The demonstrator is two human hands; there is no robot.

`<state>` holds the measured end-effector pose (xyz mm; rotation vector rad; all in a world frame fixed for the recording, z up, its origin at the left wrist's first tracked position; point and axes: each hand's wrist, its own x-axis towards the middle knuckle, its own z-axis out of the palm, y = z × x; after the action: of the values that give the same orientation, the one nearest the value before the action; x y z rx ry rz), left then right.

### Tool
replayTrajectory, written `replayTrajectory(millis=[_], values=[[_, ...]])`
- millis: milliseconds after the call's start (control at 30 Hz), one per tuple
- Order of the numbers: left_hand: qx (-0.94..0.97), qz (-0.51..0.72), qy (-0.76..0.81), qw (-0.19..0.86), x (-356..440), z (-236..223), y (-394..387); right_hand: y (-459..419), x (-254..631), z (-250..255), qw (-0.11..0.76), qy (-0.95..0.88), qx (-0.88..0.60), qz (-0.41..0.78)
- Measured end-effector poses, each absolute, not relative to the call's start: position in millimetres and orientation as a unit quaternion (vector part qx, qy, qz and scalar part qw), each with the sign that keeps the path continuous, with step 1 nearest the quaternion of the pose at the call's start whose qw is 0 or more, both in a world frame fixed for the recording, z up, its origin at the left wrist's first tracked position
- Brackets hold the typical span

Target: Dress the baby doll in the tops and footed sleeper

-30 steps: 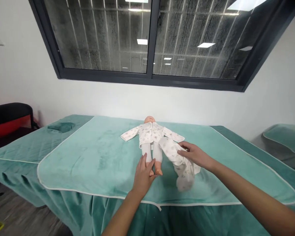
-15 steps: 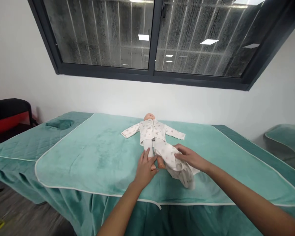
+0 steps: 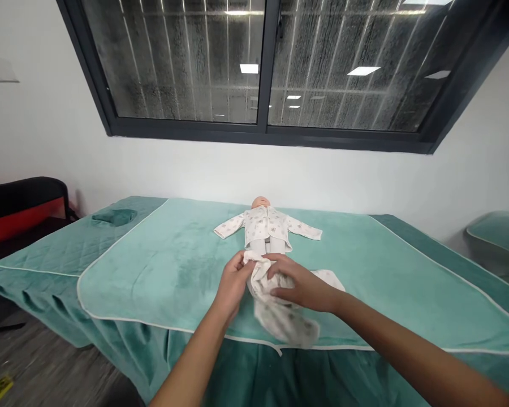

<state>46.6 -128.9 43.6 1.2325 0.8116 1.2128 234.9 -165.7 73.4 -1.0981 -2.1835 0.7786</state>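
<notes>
A baby doll (image 3: 261, 202) lies on its back on the bed, dressed in a white printed jacket (image 3: 263, 223) with both sleeves spread out. Its pale upper legs show below the jacket hem, while the feet are hidden behind my hands and cloth. My left hand (image 3: 233, 282) pinches the bunched edge of white printed baby pants (image 3: 275, 311) in front of the doll's legs. From the other side, my right hand (image 3: 301, 282) has its fingers curled on the same gathered fabric. Part of the pants hangs toward the front edge, blurred; another part stretches out to the right.
A light green blanket (image 3: 152, 271) with white piping covers the bed, above a darker pleated skirt (image 3: 123, 350). A face hole (image 3: 114, 217) is at the left end. A black and red chair (image 3: 25, 203) stands left. Behind are a white wall and dark-framed window (image 3: 263, 130).
My right hand has brought the pants leftward, in front of the doll's feet. My left hand has left the doll's foot and now grips the pants' edge. The view has shifted slightly.
</notes>
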Motion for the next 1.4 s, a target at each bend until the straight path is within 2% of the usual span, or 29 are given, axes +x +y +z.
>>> replayTrajectory(millis=[167,333,433,600,700,767,833,900,967,1033,1133,1200,1267,1333,1400], values=[[0.527,0.538,0.32,0.575,40.3,82.9,-132.3,-161.2,218.1,93.1,0.413,-0.699,-0.459,0.361],[0.522,0.583,0.314,0.538,23.3,121.2,-137.7,-166.7,215.8,128.2,0.395,-0.7,-0.451,0.389],[0.487,0.593,0.284,0.575,4.2,138.7,-141.3,-171.8,224.3,154.9,0.423,-0.685,-0.423,0.417],[0.571,0.483,0.205,0.632,-18.1,162.9,-151.6,-176.9,226.8,190.9,0.419,-0.718,-0.395,0.389],[0.673,0.378,0.243,0.588,-15.7,177.6,-161.1,-178.7,220.0,200.2,0.442,-0.719,-0.395,0.363],[0.681,0.386,0.279,0.557,-10.6,184.1,-165.7,-179.3,217.4,202.0,0.447,-0.722,-0.395,0.351],[0.641,0.456,0.286,0.547,-6.2,186.3,-166.8,-179.7,218.1,203.1,0.42,-0.741,-0.394,0.346],[0.585,0.526,0.267,0.556,-4.2,184.7,-165.0,-180.4,221.4,204.9,0.33,-0.786,-0.39,0.349],[0.542,0.549,0.253,0.584,-3.7,181.5,-162.8,-181.5,225.2,206.9,0.218,-0.825,-0.377,0.361],[0.523,0.537,0.256,0.61,-3.0,178.5,-163.3,-182.4,227.6,207.1,0.178,-0.83,-0.364,0.384],[0.587,0.463,0.277,0.603,0.7,176.2,-170.4,-182.1,226.3,200.6,0.295,-0.779,-0.36,0.42],[0.674,0.376,0.284,0.568,5.1,175.1,-176.6,-180.5,222.7,192.7,0.392,-0.729,-0.359,0.432],[0.717,0.329,0.296,0.539,9.8,172.9,-180.1,-178.4,218.1,184.9,0.45,-0.692,-0.353,0.441],[0.682,0.376,0.307,0.547,13.4,169.2,-179.6,-176.6,214.5,179.9,0.464,-0.681,-0.345,0.45],[0.601,0.465,0.303,0.575,15.2,165.1,-176.4,-175.8,213.3,178.1,0.404,-0.711,-0.343,0.462]])
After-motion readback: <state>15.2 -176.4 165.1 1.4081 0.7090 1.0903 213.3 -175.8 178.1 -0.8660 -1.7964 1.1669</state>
